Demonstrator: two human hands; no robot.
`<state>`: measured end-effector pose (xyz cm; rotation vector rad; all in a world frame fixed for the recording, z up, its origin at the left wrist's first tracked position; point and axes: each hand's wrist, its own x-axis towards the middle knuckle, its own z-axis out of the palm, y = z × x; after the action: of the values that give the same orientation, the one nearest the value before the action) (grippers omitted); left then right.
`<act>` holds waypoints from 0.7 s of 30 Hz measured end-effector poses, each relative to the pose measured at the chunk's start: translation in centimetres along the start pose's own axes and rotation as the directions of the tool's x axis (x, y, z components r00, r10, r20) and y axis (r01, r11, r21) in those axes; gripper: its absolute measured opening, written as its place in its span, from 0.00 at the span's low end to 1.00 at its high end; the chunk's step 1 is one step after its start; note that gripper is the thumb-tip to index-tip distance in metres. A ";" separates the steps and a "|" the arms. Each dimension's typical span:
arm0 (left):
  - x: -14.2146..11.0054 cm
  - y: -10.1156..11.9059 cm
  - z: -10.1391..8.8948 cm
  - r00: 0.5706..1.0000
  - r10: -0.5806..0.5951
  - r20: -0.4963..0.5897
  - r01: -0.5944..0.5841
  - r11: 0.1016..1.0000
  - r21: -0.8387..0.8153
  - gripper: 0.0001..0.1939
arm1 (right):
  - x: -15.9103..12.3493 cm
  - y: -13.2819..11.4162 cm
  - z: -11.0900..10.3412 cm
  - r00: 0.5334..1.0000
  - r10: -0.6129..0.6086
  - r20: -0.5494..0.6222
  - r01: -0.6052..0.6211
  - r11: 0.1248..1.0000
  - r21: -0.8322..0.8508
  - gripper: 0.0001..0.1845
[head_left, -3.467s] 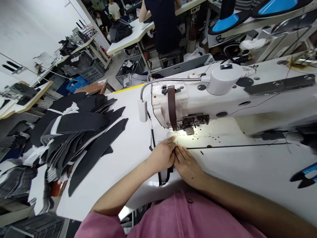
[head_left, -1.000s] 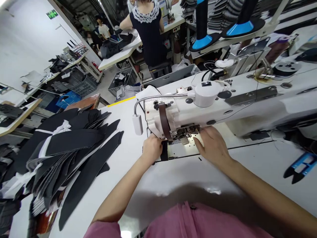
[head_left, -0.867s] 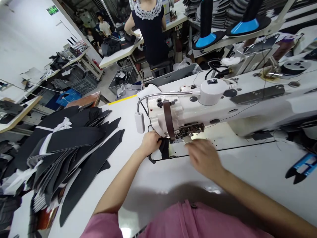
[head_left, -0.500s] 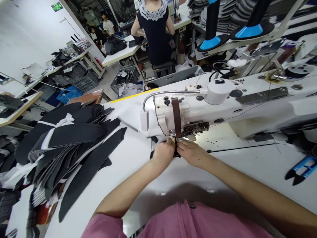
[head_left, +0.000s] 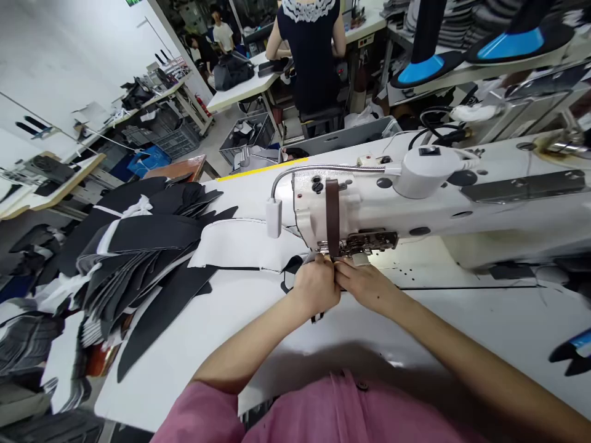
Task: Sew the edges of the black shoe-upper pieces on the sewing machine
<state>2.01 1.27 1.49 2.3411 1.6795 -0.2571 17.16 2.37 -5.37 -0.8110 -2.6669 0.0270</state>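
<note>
My left hand (head_left: pixel 316 286) and my right hand (head_left: pixel 364 283) are pressed together right below the needle area of a white sewing machine (head_left: pixel 415 203). Both hands have their fingers closed on a narrow black strap (head_left: pixel 290 271) that loops out to the left of my left hand and runs down under it. A white fabric piece (head_left: pixel 240 246) lies flat on the table just left of the machine head. A small lamp on a gooseneck (head_left: pixel 273 216) hangs beside the head.
A pile of black cut fabric pieces (head_left: pixel 138 246) covers the table's left side. Blue-handled snips (head_left: pixel 572 354) lie at the right edge. Behind the machine are thread cones on blue stands (head_left: pixel 425 67). A person in dark clothes (head_left: pixel 309 43) sits at another table farther back.
Over the last second my right hand came back from the machine bed to join my left at the needle. The white fabric piece has slid out to the left of the machine head.
</note>
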 end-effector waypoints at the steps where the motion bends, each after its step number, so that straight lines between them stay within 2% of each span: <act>1: 0.2 0.0 0.0 1.000 0.001 0.008 -0.001 1.000 0.010 0.15 | -0.1 0.0 0.2 1.000 0.012 -0.021 -0.012 1.000 -0.008 0.13; 5: 0.8 -0.1 -0.1 1.000 -0.002 0.019 0.001 0.999 0.033 0.14 | -0.4 -0.5 0.4 0.993 0.018 -0.114 -0.024 0.998 -0.059 0.12; 8: 1.1 -0.1 -0.4 0.998 0.009 0.070 -0.011 0.999 0.033 0.14 | -0.3 -1.2 0.2 0.989 0.000 -0.149 -0.016 0.994 -0.105 0.12; 11: 1.2 0.1 -0.8 0.992 0.033 0.120 -0.038 0.999 0.034 0.14 | -0.1 -2.1 0.2 0.988 0.002 -0.157 -0.026 0.989 -0.146 0.11; 16: 0.7 0.4 -0.8 0.991 0.041 0.125 -0.047 0.998 0.046 0.18 | -0.2 -2.8 0.4 0.991 -0.002 -0.130 -0.017 0.989 -0.149 0.09; 21: 0.3 0.7 -0.8 0.989 0.023 0.147 -0.036 0.996 0.086 0.15 | -0.2 -2.9 0.6 0.996 -0.008 -0.089 -0.003 0.992 -0.127 0.09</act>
<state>2.75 1.63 2.26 2.3442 1.5939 -0.4949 15.60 -0.08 -5.68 -0.8270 -2.6059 -0.1769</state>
